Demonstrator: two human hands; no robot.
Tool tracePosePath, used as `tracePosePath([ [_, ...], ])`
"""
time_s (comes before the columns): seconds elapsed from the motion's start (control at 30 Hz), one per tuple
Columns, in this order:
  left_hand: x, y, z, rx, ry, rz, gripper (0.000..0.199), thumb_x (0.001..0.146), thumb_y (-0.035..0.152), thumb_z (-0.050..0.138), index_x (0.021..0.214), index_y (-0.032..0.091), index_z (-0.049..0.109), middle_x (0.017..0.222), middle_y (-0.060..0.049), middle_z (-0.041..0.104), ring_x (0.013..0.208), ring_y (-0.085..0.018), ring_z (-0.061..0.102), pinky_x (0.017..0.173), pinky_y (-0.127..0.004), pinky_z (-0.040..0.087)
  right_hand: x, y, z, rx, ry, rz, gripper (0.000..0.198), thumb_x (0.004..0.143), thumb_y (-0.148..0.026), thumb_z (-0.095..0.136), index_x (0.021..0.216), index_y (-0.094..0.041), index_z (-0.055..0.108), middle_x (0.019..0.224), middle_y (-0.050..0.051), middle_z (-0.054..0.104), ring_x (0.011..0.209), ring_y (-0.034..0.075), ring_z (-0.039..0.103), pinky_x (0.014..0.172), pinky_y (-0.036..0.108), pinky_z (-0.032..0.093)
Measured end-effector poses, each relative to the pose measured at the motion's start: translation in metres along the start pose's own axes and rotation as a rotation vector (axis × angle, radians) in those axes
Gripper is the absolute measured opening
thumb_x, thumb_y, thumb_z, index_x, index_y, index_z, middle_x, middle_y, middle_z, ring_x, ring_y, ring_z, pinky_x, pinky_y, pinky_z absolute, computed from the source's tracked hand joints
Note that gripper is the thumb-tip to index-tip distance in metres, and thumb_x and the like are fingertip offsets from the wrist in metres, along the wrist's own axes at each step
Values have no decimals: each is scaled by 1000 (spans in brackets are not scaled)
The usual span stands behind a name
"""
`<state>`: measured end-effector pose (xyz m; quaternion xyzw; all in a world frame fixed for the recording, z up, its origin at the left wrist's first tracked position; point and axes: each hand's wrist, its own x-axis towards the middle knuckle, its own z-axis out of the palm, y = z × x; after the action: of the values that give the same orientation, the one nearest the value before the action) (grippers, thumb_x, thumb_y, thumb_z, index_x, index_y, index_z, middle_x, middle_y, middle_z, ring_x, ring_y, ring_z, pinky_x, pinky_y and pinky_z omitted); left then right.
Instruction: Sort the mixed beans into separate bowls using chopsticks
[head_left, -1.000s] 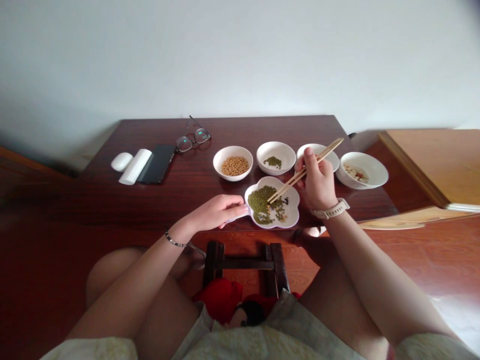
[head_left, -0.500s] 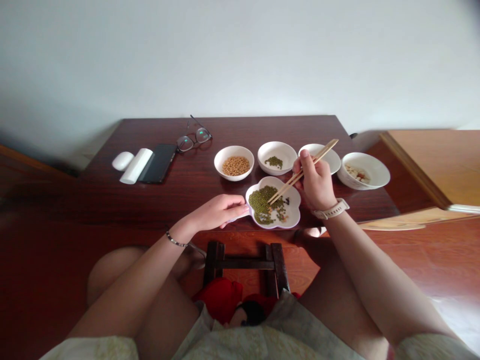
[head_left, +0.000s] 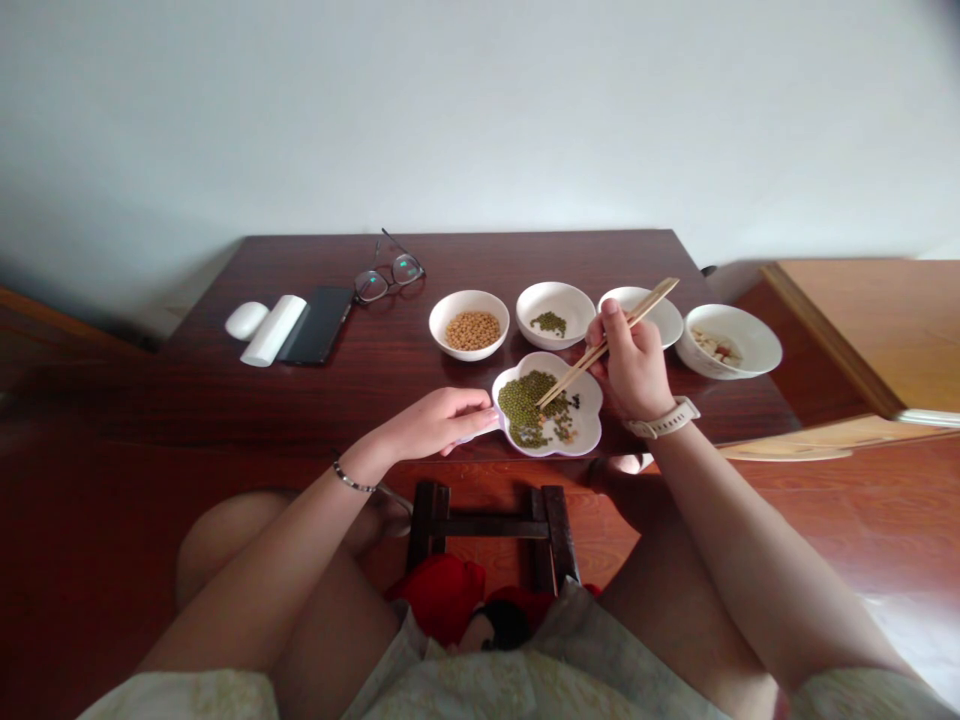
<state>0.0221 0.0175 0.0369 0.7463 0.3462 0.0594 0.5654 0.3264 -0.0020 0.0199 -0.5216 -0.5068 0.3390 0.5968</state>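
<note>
My left hand (head_left: 441, 424) is closed round the handle of a white flower-shaped dish (head_left: 588, 422) at the table's front edge. Green beans (head_left: 525, 400) fill much of the dish, with a few orange and black ones at its right side. My right hand (head_left: 631, 362) grips a pair of wooden chopsticks (head_left: 577, 370), whose tips reach down among the green beans. Whether the tips pinch a bean is too small to tell. Behind the dish are a bowl of tan beans (head_left: 472, 330), a bowl with some green beans (head_left: 553, 322) and a white bowl (head_left: 663, 318) partly hidden by my right hand.
At the right end of the dark table (head_left: 390, 370) stands a bowl with pale and reddish pieces (head_left: 716, 348). Glasses (head_left: 390, 278), a black phone (head_left: 319, 325), a white cylinder (head_left: 274, 331) and a rounded white case (head_left: 246, 321) lie on the left. A wooden cabinet (head_left: 877, 320) adjoins the right side.
</note>
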Motion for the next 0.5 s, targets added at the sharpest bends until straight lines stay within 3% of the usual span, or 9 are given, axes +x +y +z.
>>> tracePosePath([
  [0.3, 0, 1, 0, -7, -8, -2, 48, 108, 65, 61, 91, 20, 64, 75, 3, 60, 54, -9, 53, 47, -19, 40, 3, 1, -1, 27, 44, -17, 60, 107, -74, 60, 70, -26, 57, 51, -4, 47, 39, 11, 41, 40, 29, 24],
  [0.5, 0, 1, 0, -19, -11, -3, 48, 107, 65, 62, 91, 20, 64, 76, 3, 59, 53, -8, 51, 47, -19, 37, 2, 0, -1, 90, -33, 46, 60, 103, -78, 62, 76, -25, 60, 52, -4, 47, 41, 11, 40, 41, 28, 27],
])
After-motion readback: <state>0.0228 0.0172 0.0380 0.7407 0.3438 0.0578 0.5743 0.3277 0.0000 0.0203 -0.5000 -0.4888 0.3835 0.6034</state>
